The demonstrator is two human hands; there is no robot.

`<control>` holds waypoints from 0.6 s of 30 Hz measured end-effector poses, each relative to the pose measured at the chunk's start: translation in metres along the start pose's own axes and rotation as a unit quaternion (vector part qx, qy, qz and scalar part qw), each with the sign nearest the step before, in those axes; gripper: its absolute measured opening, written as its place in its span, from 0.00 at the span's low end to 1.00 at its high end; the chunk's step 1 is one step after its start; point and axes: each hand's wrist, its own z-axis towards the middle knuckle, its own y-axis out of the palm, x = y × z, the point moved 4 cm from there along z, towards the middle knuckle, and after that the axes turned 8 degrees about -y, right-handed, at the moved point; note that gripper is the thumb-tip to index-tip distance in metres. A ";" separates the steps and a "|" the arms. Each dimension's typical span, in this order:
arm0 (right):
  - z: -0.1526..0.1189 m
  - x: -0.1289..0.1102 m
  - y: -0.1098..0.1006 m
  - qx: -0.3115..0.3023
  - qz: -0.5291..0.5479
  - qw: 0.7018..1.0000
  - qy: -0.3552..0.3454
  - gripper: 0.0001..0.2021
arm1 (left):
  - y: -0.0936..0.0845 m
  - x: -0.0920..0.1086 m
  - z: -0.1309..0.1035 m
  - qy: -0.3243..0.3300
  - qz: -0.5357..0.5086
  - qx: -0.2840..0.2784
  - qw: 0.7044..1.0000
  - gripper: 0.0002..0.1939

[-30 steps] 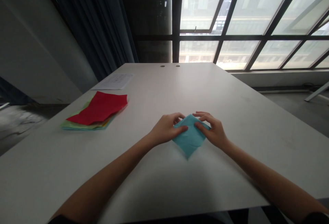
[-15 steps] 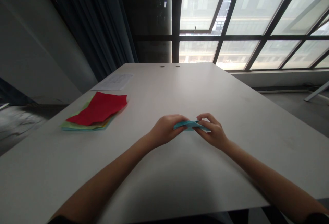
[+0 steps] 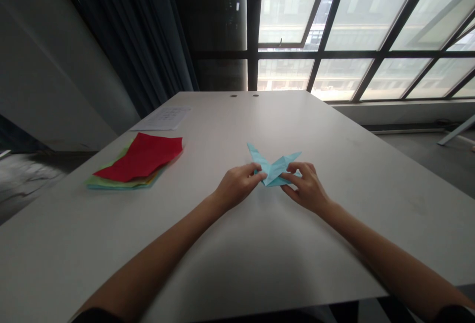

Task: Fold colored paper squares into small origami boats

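Working the folded blue paper (image 3: 275,170) well probably calls for a light, even pinch, so nothing tears or crumples. The left hand (image 3: 235,184) and right hand (image 3: 309,188) have their fingers closed on its two sides, over the near part of the white bench (image 3: 334,145). Red paper (image 3: 144,159) tops a coloured stack (image 3: 109,183) at left; a dark curtain (image 3: 148,41) and bright windows (image 3: 289,6) stand beyond.

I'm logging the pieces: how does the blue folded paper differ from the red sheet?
The blue folded paper is creased into pointed flaps; the red sheet is spread out. The blue folded paper is held by the left grip and right grip; the red sheet lies atop the stack. Both look like thin paper.
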 end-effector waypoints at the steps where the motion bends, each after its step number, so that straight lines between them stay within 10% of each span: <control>1: 0.000 0.000 0.001 -0.007 0.007 1.000 -0.002 0.09 | 0.001 -0.001 -0.001 0.000 -0.002 -0.001 1.000 0.11; 9: 0.001 -0.003 0.003 -0.006 0.108 0.993 0.053 0.04 | 0.001 -0.007 -0.001 -0.111 -0.030 0.024 0.993 0.11; 18: 0.004 -0.016 0.007 -0.016 0.102 0.995 0.001 0.04 | -0.002 0.006 0.005 -0.187 -0.287 -0.010 0.939 0.22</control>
